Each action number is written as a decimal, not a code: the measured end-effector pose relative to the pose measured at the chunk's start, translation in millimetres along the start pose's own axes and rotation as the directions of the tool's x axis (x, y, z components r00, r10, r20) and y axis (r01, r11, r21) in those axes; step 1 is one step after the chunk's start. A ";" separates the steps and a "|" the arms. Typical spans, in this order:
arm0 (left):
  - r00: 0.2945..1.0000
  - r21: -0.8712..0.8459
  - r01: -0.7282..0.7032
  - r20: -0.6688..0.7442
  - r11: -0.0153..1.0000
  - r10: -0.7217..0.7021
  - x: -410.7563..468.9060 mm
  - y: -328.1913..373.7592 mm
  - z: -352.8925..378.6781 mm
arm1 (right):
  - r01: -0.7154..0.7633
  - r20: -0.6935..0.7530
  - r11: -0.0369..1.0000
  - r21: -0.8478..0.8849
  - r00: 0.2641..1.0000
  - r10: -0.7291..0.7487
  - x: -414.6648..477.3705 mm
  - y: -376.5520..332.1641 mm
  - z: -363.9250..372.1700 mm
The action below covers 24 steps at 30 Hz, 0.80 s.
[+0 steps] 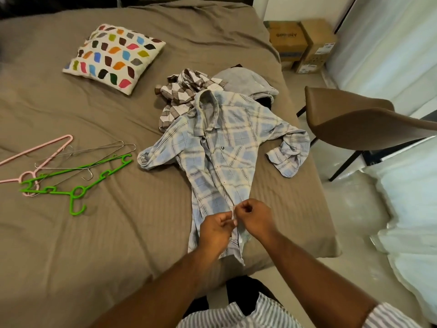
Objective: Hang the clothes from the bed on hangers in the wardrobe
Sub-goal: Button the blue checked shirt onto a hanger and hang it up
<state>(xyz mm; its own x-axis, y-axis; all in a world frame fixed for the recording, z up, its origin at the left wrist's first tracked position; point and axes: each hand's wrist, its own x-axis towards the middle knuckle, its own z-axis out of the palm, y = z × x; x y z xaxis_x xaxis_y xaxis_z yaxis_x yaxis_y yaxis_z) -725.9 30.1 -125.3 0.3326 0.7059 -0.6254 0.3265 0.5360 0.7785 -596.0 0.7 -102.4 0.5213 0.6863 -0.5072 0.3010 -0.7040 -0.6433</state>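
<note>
Both the left hand (pixel 216 229) and right hand (pixel 254 216) pinch the front placket near the hem of the blue plaid shirt (pixel 227 147), spread flat on the bed (pixel 94 233). Left of it lie several hangers (pixel 71 171).

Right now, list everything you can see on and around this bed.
bed: one, brown, fills the view
cushion: one, white with coloured patches, far side
plaid shirt: one, pale blue, flat on bed
checked shirt: one, brown and white, crumpled behind it
grey garment: one, grey, behind both shirts
hangers: at least four, pink, green, wire, bed's left
chair: one, brown, right of bed
boxes: two, brown cardboard, floor beyond
left hand: one, pinches plaid shirt's front
right hand: one, pinches same front
</note>
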 end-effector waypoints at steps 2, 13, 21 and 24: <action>1.000 0.003 0.000 0.020 1.000 0.000 -0.6 -0.8 -0.7 | 0.022 0.005 0.999 -0.037 1.000 -0.022 4.6 1.5 0.3; 0.979 0.089 -0.098 -0.168 0.991 0.112 -3.9 -5.5 9.7 | 0.201 -0.078 0.978 -0.045 0.976 -0.204 5.2 8.9 -6.0; 0.996 -0.248 0.062 -0.039 0.967 -0.074 -12.5 -7.0 9.1 | -0.043 0.122 0.971 0.236 0.992 0.014 7.9 18.5 -0.7; 0.998 -0.185 0.060 0.003 0.981 -0.060 -13.9 -5.7 2.9 | -0.050 0.126 0.933 0.357 0.992 0.005 6.0 17.5 0.8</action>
<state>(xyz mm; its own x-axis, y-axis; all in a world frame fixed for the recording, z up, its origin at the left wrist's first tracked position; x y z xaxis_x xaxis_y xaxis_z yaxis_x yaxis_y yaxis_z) -729.8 15.9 -121.3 0.3147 0.6709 -0.6714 0.1768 0.6536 0.7359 -588.2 -7.3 -117.2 0.4181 0.7006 -0.5782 -0.0303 -0.6254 -0.7797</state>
